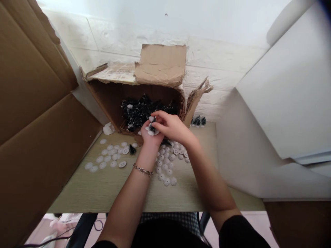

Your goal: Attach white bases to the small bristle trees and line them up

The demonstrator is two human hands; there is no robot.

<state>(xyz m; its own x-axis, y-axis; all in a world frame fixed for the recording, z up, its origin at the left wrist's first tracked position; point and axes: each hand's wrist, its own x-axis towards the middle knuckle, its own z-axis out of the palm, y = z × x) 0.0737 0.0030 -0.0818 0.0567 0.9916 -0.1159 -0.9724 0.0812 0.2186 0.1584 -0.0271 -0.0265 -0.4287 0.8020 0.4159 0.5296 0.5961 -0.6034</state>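
My left hand [148,137], a chain bracelet on its wrist, is cupped palm up around a few miniature Christmas trees [152,128] with white round bases. Over that palm my right hand [170,125] is closed, its thumb and fingers pinching at one of these little trees; the exact grip is partly hidden. Both hands are at the mouth of a torn cardboard box [103,103] lying on its side. Inside it is a heap of dark, frosted miniature trees [139,106]. White round bases [167,167] are spread on the table on either side of my left forearm.
A loose small tree [132,149] lies among the left bases. Several small trees [198,121] stand by the wall, right of the box. Large cardboard [33,103] walls off the table [181,198] on the left, white panels [258,144] on the right.
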